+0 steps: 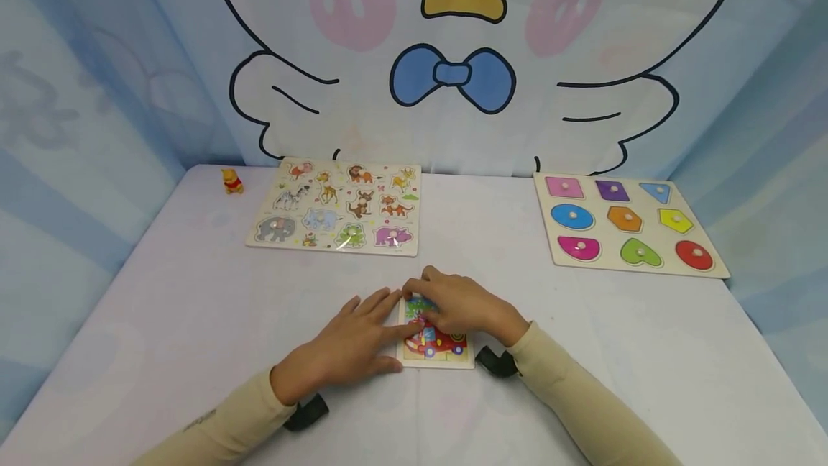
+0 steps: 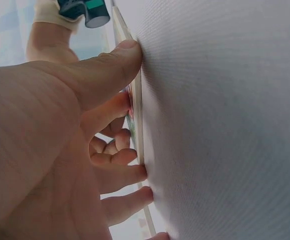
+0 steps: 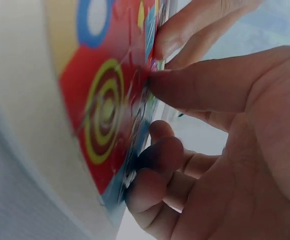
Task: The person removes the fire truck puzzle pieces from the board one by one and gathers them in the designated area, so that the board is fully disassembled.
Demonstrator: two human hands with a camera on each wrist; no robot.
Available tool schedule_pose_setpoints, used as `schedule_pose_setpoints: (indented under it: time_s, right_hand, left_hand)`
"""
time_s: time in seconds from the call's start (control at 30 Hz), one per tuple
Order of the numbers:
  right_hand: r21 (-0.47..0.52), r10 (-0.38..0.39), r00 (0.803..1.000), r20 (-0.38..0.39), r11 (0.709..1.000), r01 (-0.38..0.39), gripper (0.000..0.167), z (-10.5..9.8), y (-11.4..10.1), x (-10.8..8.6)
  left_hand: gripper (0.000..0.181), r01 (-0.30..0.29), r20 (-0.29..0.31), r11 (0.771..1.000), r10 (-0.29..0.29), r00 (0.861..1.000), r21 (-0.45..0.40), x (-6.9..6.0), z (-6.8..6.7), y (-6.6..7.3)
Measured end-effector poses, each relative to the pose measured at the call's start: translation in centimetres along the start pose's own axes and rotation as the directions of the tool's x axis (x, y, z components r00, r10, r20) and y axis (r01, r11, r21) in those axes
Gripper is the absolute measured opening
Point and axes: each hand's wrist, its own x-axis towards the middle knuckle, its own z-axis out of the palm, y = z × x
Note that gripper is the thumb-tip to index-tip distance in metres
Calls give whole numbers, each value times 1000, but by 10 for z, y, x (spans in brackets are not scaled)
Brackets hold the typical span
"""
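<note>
A small framed puzzle (image 1: 446, 359) with a red car picture lies flat near the table's middle. My left hand (image 1: 343, 347) spreads beside it, index finger reaching over the picture, thumb at the near left corner. In the left wrist view, the left hand (image 2: 45, 145) lies along the puzzle's pale edge (image 2: 139, 115). Curled over the upper part, my right hand (image 1: 462, 304) grips at the puzzle with thumb and bent fingers. The right wrist view has the right hand (image 3: 239, 135) with its thumb tip on the picture (image 3: 105, 120); whether a loose piece is between the fingertips is unclear.
An animal peg board (image 1: 333, 207) lies at the back left, a small yellow bear figure (image 1: 232, 181) beyond its left side. At the back right is a board of coloured shapes (image 1: 624, 225). A printed curtain (image 1: 453, 135) hangs behind the table.
</note>
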Motion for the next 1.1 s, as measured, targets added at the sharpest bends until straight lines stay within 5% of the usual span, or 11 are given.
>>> schedule_pose_setpoints:
  time_s: [0.4,0.63,1.1]
  right_hand:
    - [40,-20,1000,-13,999,21,40,3,-1,1]
    - [63,-58,998,-17,996,59,25,5,1,3]
    - [43,-47,999,-21,998,48,39,4,3,1]
  left_hand:
    - [58,7,3,1000,-7,1000,16,0,0,-1]
    - [58,11,4,1000,-11,1000,3,-1,-1,1]
    - [58,8,6,1000,-8,1000,-4,-1,0,1]
